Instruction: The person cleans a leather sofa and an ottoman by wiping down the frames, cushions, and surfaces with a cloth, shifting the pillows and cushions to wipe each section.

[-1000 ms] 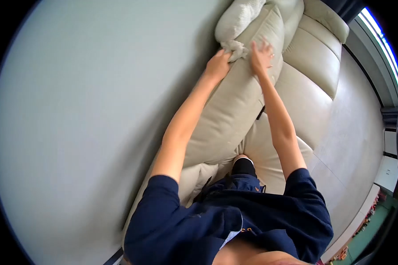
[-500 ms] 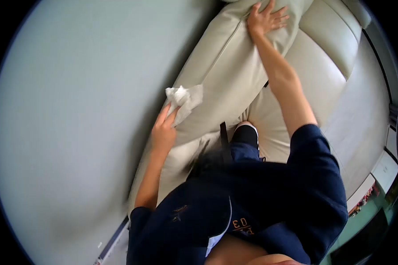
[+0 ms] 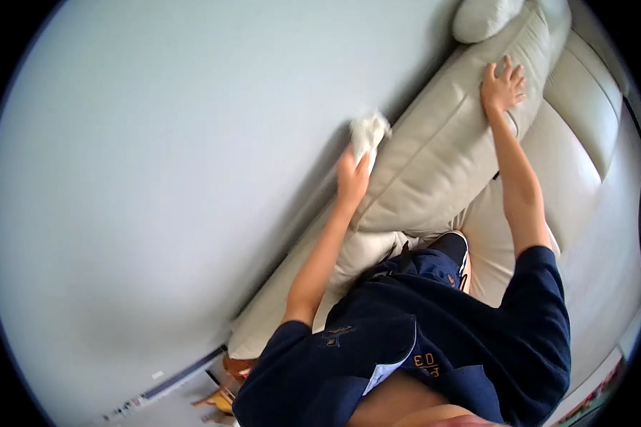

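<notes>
My left hand (image 3: 352, 174) is closed on a crumpled white tissue (image 3: 369, 135), held at the wall side of the sofa's backrest. The tissue is slightly blurred, and I cannot tell whether it touches the wall or the leather. Fingers spread, my right hand (image 3: 503, 87) lies flat on top of the cream leather sofa backrest (image 3: 434, 153), holding nothing. Below my right arm are the sofa's seat cushions (image 3: 566, 135).
A pale wall (image 3: 171, 171) runs along the sofa's left side. At the far end rests a rounded whitish cushion (image 3: 483, 18). My shoe (image 3: 465, 267) is on the sofa seat. Orange-brown items (image 3: 221, 398) lie on the floor at bottom left.
My view has shifted, so the sofa and both hands appear further right. The left hand has carried the tissue from the backrest's face to its wall-side edge. The right hand remains on the backrest.
</notes>
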Demonstrator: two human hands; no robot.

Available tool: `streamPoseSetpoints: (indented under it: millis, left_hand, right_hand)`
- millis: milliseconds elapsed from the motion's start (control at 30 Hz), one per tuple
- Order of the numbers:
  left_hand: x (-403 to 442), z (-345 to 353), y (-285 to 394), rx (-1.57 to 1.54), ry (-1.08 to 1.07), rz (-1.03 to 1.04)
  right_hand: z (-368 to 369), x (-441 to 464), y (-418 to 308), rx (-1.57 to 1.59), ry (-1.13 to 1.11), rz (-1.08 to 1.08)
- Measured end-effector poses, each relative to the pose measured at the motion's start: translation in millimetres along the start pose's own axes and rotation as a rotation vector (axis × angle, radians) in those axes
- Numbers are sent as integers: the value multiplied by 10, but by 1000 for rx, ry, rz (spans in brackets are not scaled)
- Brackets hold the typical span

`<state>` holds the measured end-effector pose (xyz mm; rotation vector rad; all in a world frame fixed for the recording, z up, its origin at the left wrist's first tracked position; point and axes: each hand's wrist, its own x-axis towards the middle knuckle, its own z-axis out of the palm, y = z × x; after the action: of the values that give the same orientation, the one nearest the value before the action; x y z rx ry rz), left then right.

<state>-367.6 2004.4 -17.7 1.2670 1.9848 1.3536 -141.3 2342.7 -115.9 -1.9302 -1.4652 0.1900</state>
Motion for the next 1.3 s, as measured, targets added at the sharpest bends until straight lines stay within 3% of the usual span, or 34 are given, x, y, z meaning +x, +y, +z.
streamPoseSetpoints:
  millis: [133,267,333,400,533,633,667,733,800,867,1000,1067,1133,1200,1267,1300]
  left_hand:
    - [1379,1128,313,188,-206,84]
    - [2420,2175,42,93,-316,396]
    - [2621,2453,-23,73,-462,373]
    - [2571,2519,-122,-4,-471,292]
    - [2142,2078,-237,93,-415,333]
    - [1677,1565,-355,118,-420,194]
    - [1517,1343,-435,161,-414,136]
    - [1126,876,-546,112,-443,-13]
    - [733,483,-393,123,-406,-185]
    - [265,43,-510,337,-370,-188]
    - [-691,-828,-397,426,-408,-287]
    - [-1173,-1059,-78,359,-260,-251]
    - [-1708,-1130,-391,63,68,-394]
    - [-1756,-1140,-344,-98,187,-333]
    - [-1573,-1259,-422,20,146,-245]
    - [-1380,-1228,-200,-30,139,-224]
  right_hand:
    - [91,-8,-57,105,206,-27]
    - [333,-15,19,62,248,-25]
    - [388,-3,86,-6,253,-12]
    - [437,5,112,70,261,-26]
    - [390,-35,108,147,284,-65]
    - [529,6,173,-189,286,-13]
    - [484,-12,146,-168,263,-27]
    - [382,6,46,182,259,-56]
    - [592,108,228,63,265,-87]
    - [413,59,93,90,269,-93]
    - [462,101,162,100,238,-108]
    - [413,98,167,86,230,-118]
    - [356,234,294,151,-46,-48]
    - [109,307,303,242,-235,-8]
    - [-322,375,439,218,-405,-131]
    - [-200,446,852,306,-432,-246]
